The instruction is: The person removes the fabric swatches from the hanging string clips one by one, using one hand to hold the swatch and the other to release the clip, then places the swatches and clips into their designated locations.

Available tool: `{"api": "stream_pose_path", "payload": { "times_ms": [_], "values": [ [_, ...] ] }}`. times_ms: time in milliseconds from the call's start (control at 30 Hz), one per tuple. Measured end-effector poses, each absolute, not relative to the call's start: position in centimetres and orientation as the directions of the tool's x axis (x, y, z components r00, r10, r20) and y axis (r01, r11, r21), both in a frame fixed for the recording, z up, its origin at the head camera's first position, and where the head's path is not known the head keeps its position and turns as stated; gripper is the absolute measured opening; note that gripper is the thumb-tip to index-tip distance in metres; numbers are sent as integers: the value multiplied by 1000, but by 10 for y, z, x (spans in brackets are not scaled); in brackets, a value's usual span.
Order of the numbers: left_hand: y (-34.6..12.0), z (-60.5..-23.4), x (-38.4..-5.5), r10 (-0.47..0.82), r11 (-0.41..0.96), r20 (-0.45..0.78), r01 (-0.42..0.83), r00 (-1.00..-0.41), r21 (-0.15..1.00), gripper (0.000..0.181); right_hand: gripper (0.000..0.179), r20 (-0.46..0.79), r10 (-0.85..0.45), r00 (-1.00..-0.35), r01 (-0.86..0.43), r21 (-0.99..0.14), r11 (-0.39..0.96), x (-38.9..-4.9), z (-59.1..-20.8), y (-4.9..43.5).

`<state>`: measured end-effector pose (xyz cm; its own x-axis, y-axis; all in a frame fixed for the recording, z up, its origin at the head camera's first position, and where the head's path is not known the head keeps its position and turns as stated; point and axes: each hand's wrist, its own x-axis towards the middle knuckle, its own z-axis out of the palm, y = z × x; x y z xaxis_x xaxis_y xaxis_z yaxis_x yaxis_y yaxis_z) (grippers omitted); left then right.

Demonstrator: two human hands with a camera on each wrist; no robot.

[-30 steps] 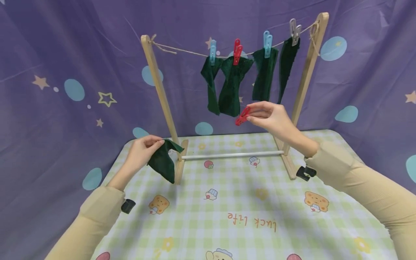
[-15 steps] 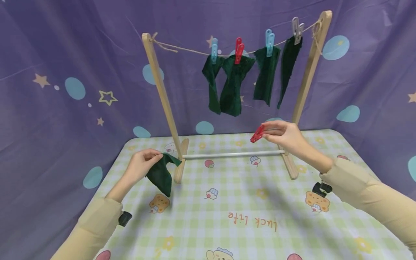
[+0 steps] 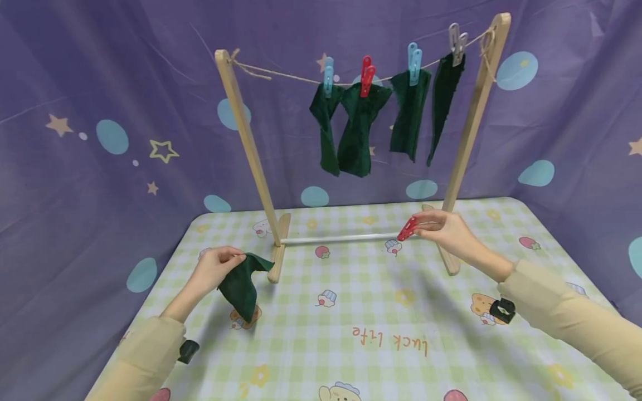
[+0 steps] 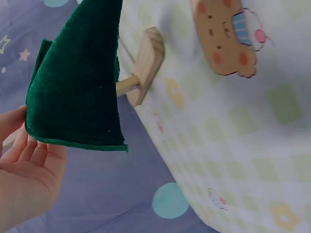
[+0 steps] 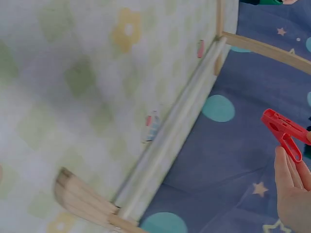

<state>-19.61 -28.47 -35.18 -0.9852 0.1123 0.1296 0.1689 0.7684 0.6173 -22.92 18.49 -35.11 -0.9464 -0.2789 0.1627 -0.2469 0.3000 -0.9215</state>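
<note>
Our left grip point(image 3: 213, 268) pinches a green cloth point(image 3: 242, 287); our right grip point(image 3: 445, 228) pinches a red peg point(image 3: 408, 229).
Head view: over the last second we have lowered both grips, so cloth and peg are now farther below the line point(image 3: 291, 77) and its pegged cloths point(image 3: 356, 139), well apart from each other; we judge this piece neither hung nor pegged. Its long axis drops from our left grip, slightly rightward, to a tip, one corner jutting right; the peg slants down and left from our right grip. Left wrist view: our fingers and thumb close on the cloth's edge, and it narrows away from them toward the top. Right wrist view: the peg's nose points away from our partly cropped right grip, its handles splayed; the white rod point(image 5: 173, 128) lies beyond, leftward.
</note>
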Motion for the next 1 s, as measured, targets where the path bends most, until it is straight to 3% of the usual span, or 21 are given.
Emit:
{"api": "stream_pose_path", "payload": {
  "times_ms": [633, 1000],
  "values": [
    [-298, -375, -193, 119, 765, 81, 143, -990, 628, 21, 41, 84, -239, -967, -174, -908, 382, -243, -400, 207],
    [-312, -394, -194, 52, 761, 58, 77, -997, 644, 23, 41, 65, -239, -969, -141, -938, 316, -251, -421, 212]
  ]
}}
